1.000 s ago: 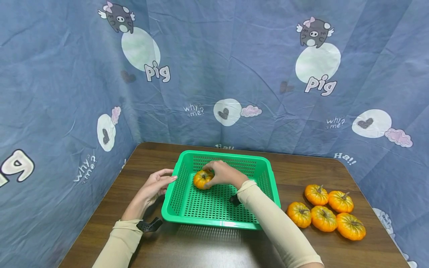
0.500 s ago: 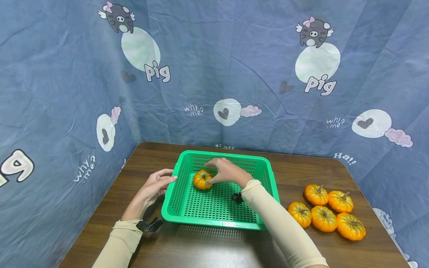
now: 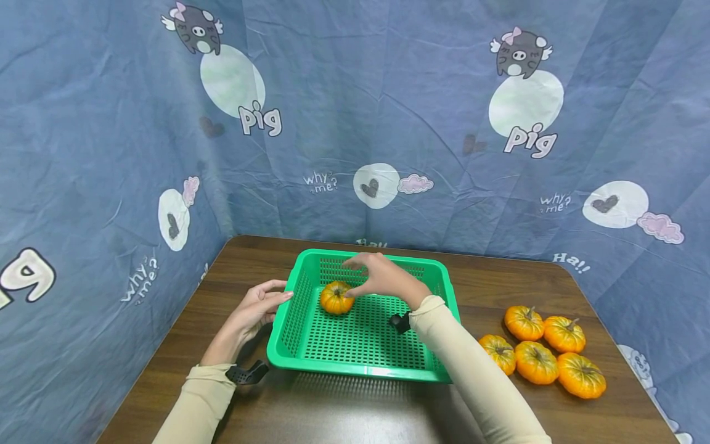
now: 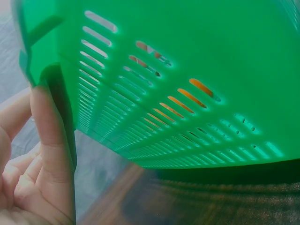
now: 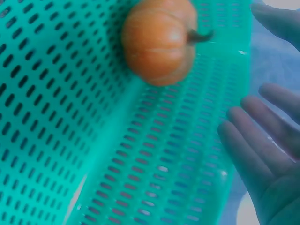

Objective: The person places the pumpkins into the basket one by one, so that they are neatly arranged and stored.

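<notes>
An orange pumpkin (image 3: 336, 298) sits on the floor of a green plastic basket (image 3: 366, 370), toward its left side. In the right wrist view the pumpkin (image 5: 160, 42) shows its stem, apart from the fingers. Above and just right of it, my right hand (image 3: 385, 279) has its fingers spread and holds nothing. At the basket's left end, my left hand (image 3: 257, 311) holds the rim. The left wrist view has the thumb (image 4: 49, 136) against the basket's edge, and orange shows through the slots of the wall (image 4: 220, 51).
Several more orange pumpkins (image 3: 535, 362) lie grouped on the brown wooden table (image 3: 344, 419), right of the basket. Behind the table hangs a blue printed cloth (image 3: 310, 222), with another stretch of it along the left side.
My right hand has let go of the pumpkin and moved up and to the right, with its fingers spread. The pumpkin stays in place. The left hand has not moved.
</notes>
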`<state>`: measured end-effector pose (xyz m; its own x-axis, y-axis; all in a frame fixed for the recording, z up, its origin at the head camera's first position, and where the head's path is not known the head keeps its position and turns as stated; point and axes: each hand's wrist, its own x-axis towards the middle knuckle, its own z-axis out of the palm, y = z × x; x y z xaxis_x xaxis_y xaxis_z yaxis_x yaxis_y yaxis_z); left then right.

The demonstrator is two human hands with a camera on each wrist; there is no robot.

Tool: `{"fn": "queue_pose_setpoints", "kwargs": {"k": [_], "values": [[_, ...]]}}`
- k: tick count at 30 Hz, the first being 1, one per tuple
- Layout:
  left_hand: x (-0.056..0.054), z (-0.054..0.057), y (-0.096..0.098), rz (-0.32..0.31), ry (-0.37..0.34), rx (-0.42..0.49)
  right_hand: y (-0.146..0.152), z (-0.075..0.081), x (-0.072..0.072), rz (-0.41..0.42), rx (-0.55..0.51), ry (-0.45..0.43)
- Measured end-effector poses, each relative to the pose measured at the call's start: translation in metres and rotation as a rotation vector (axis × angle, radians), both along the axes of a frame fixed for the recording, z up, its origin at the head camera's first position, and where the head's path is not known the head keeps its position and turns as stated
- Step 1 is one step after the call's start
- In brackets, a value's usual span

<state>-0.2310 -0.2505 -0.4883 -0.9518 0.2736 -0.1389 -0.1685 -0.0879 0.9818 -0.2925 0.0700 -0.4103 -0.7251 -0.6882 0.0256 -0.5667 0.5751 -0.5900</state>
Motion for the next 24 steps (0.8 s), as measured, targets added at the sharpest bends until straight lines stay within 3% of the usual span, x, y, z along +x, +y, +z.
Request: {"fn": "queue_pose_setpoints", "kwargs": {"k": [13,24], "values": [[0.000,0.001,0.001,0.003,-0.010,0.010,0.027,0.025,0.003,-0.040,-0.094,0.009],[0.001,0.000,0.000,-0.002,0.004,0.024,0.062,0.046,0.014,-0.084,-0.090,0.072]]}}
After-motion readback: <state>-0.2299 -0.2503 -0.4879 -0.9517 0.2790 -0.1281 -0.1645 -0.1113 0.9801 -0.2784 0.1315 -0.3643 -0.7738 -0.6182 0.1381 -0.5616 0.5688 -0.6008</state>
